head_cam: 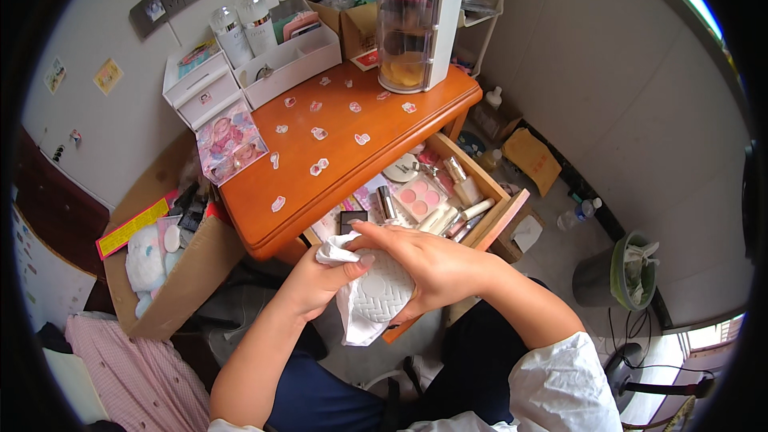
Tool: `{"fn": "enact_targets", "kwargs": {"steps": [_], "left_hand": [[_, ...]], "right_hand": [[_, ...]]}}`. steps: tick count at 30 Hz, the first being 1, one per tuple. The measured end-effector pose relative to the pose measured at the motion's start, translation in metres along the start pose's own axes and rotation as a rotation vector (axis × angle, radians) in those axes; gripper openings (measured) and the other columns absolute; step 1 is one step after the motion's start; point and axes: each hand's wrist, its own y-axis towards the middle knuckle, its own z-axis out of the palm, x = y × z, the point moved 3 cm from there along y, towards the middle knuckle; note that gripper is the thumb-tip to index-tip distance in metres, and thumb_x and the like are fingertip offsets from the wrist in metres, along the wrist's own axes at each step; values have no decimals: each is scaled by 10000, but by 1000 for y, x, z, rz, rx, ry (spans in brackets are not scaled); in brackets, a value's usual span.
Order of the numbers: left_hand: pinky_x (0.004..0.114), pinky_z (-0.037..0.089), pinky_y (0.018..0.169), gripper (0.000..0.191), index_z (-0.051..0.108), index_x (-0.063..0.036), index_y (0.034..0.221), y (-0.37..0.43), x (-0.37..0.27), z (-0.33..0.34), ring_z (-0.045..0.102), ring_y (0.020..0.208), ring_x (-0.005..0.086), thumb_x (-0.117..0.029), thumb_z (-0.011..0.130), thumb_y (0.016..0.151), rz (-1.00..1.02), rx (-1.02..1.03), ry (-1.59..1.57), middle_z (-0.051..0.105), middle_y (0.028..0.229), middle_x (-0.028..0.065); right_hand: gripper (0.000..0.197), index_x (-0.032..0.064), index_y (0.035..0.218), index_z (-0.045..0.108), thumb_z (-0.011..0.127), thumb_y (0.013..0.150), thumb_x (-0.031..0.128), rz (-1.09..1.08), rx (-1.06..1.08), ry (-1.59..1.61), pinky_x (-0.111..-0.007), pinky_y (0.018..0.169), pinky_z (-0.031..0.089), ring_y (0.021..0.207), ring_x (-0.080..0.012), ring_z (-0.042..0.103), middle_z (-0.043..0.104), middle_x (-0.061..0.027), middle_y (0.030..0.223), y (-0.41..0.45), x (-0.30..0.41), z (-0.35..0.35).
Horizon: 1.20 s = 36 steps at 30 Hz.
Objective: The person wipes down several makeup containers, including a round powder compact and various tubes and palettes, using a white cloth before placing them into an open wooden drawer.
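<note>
In front of the open drawer, my right hand (441,261) grips a round white cosmetic compact (384,297) with a woven-pattern lid. My left hand (321,282) pinches a white tissue (354,327) that wraps the compact's left side and hangs below it. The compact's far edge is hidden by my right fingers. Beyond my hands, the wooden drawer (503,216) holds a four-pan blush palette (420,197), a round white case (401,168), a dark square compact (353,220), a silver-and-black tube (386,203) and a foundation bottle (462,183).
Above the drawer is an orange-brown wooden table (342,108) dotted with stickers. On it stand a clear-fronted cosmetics organizer (405,36) and a white storage box (294,66) with bottles. A cardboard box (192,276) sits left; a trash bin (600,279) stands right.
</note>
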Motion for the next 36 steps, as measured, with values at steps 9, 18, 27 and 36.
{"fn": "enact_targets", "kwargs": {"steps": [9, 18, 27, 36], "left_hand": [[281, 380, 866, 330, 493, -14, 1121, -1, -4, 3, 496, 988, 131, -148, 571, 830, 94, -180, -107, 537, 1075, 52], [285, 410, 848, 380, 459, 10, 1134, -8, -27, -4, 514, 973, 144, -7, 589, 778, 223, -224, -53, 536, 1064, 64], [277, 429, 797, 363, 480, 36, 1068, -18, -35, -10, 539, 910, 140, -49, 619, 744, 365, -204, 437, 558, 1017, 81], [280, 421, 793, 327, 480, 52, 1081, -21, -40, -9, 546, 905, 163, -29, 545, 770, 549, -395, 989, 577, 980, 112]], "right_hand": [[1001, -41, 1295, 191, 762, 489, 123, -25, -32, -33, -394, 910, 354, 1079, -349, 433, 431, -214, 1181, 5, 1, -3], [963, -15, 1291, 224, 767, 518, 177, -55, -158, -132, -394, 942, 331, 1130, -330, 402, 397, -189, 1231, 4, -12, -14], [1083, 0, 1332, 60, 777, 546, 199, 210, -531, -184, -389, 952, 330, 1142, -352, 398, 392, -234, 1221, 14, -54, -30], [957, -25, 1287, 217, 777, 535, 168, 227, -667, -336, -370, 917, 361, 1089, -345, 438, 448, -217, 1167, 49, -72, -32]]}}
